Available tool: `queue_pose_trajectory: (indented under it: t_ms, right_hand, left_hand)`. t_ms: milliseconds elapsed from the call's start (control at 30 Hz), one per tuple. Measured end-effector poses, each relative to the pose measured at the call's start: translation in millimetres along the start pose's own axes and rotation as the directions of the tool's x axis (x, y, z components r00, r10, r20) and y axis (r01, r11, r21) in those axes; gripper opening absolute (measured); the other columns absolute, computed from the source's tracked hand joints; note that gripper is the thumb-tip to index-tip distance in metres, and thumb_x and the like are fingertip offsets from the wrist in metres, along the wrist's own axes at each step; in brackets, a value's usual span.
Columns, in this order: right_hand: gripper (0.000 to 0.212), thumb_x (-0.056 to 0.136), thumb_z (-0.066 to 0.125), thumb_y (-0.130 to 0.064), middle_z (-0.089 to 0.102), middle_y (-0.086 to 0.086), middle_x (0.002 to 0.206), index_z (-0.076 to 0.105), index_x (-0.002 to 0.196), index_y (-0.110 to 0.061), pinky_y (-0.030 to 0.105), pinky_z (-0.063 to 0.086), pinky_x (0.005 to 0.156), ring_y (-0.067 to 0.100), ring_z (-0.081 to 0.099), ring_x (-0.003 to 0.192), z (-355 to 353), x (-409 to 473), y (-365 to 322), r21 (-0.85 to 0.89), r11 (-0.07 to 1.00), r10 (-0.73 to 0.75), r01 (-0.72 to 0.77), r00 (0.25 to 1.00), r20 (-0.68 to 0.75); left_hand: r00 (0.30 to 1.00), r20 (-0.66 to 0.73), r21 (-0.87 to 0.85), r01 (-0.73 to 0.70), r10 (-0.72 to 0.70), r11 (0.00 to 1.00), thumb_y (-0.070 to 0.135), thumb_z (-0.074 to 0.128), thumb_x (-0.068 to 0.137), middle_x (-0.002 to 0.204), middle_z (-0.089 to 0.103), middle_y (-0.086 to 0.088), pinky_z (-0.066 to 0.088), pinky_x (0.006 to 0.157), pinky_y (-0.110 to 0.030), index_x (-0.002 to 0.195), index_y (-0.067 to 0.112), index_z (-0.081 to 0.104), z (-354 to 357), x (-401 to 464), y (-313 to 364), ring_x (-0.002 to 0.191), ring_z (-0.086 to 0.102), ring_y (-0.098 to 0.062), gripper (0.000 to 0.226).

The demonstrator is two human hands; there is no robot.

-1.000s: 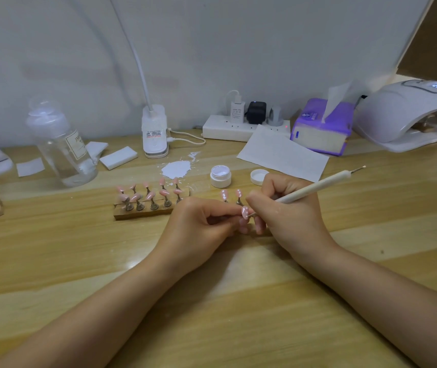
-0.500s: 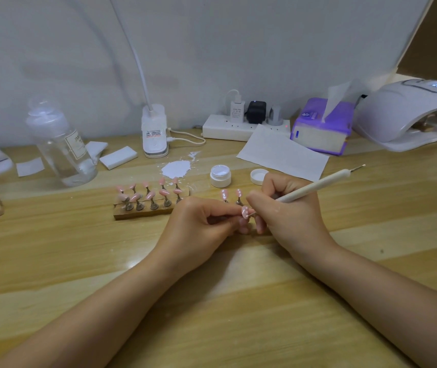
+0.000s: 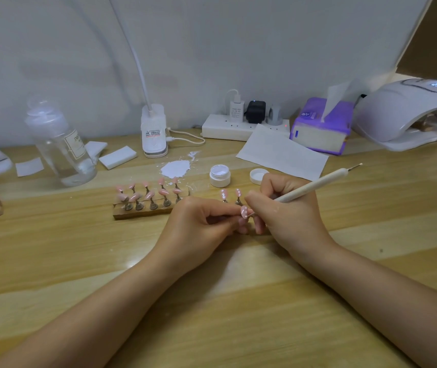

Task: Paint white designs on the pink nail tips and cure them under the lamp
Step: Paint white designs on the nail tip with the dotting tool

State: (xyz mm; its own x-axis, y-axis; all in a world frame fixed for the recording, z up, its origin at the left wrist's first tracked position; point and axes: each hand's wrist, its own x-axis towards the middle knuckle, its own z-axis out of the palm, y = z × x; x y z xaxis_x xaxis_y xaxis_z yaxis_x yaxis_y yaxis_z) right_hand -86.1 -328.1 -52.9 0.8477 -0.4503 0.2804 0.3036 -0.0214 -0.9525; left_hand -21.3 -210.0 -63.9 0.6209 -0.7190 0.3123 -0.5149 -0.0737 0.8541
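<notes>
**Hands working on 1 pink nail tip**

Hands meet at the centre of the light wooden table (image 3: 52, 261). The left hand (image 3: 196, 229) pinches a small pink nail tip with white dots (image 3: 244, 211) between thumb and fingers. The right hand (image 3: 286, 216) grips a slim white dotting pen with metal ends (image 3: 315, 186) like a pencil; its lower tip touches the held nail tip, and its upper end points to 2 o'clock.

Just behind the hands, at 12 o'clock, 2 more dotted pink tips on metal stands (image 3: 230, 196) are upright. At 10 o'clock a wooden block with 10 plain pink nail tips (image 3: 149, 200) lies. Beyond, a small white open jar of white gel (image 3: 220, 176) stands beside its white round lid (image 3: 257, 176). The white domed curing lamp (image 3: 408, 112) sits far at 2 o'clock, well apart from the hands.
</notes>
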Motion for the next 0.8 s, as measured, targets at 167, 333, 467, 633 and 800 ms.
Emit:
queue_pose_trajectory:
  t_ms: [167,333,467,633,800]
  right_hand:
    - [0.040,0.073,0.048,0.017,0.043,-0.002,0.030,0.034,0.045,-0.008,0.014,0.039,0.037,0.010,0.045,0.030,-0.6,0.9,1.1,-0.015,1.000,0.002,-0.002,1.000,-0.003]
    - [0.041,0.074,0.047,0.018,0.043,-0.003,0.029,0.034,0.045,-0.008,0.012,0.037,0.037,0.008,0.042,0.029,-0.4,0.5,0.6,-0.021,1.000,-0.002,0.002,1.000,0.005]
    - [0.042,0.074,0.046,0.018,0.043,-0.003,0.029,0.033,0.045,-0.009,0.012,0.037,0.036,0.008,0.042,0.028,-0.6,0.2,-0.1,-0.014,1.000,0.009,-0.009,1.000,-0.006]
    - [0.041,0.073,0.047,0.017,0.044,-0.003,0.030,0.034,0.044,-0.008,0.015,0.040,0.037,0.011,0.044,0.031,-0.4,1.0,1.2,-0.010,1.000,0.012,-0.012,1.000,0.005]
    - [0.040,0.074,0.047,0.017,0.043,-0.003,0.029,0.033,0.046,-0.009,0.012,0.037,0.036,0.006,0.043,0.028,-1.1,0.0,0.8,-0.029,1.000,0.002,-0.002,1.000,-0.006]
  left_hand:
    - [1.000,0.002,0.006,0.006,-0.006,1.000,-0.001,0.066,0.080,0.070,0.072,-0.002,0.042,0.062,-0.005,0.088,0.009,0.074,-0.2,0.5,0.0,0.059,0.056,0.011,0.016]
    - [1.000,0.000,0.005,-0.003,0.003,1.000,-0.003,0.065,0.079,0.071,0.072,-0.002,0.041,0.061,-0.004,0.089,0.007,0.074,-0.1,0.4,0.6,0.058,0.056,0.012,0.017]
    - [1.000,0.006,-0.021,0.009,-0.008,1.000,-0.005,0.064,0.080,0.067,0.070,0.004,0.041,0.060,-0.004,0.089,0.008,0.074,0.1,0.4,0.8,0.057,0.057,0.011,0.018]
    - [1.000,0.008,-0.001,0.002,-0.002,1.000,-0.004,0.065,0.079,0.068,0.070,0.003,0.041,0.060,-0.003,0.087,0.008,0.074,-0.2,0.4,0.7,0.057,0.056,0.012,0.017]
    - [1.000,0.009,-0.012,0.016,-0.015,1.000,-0.004,0.065,0.080,0.069,0.071,0.000,0.042,0.061,-0.004,0.086,0.010,0.074,-0.2,0.6,0.6,0.059,0.058,0.010,0.018]
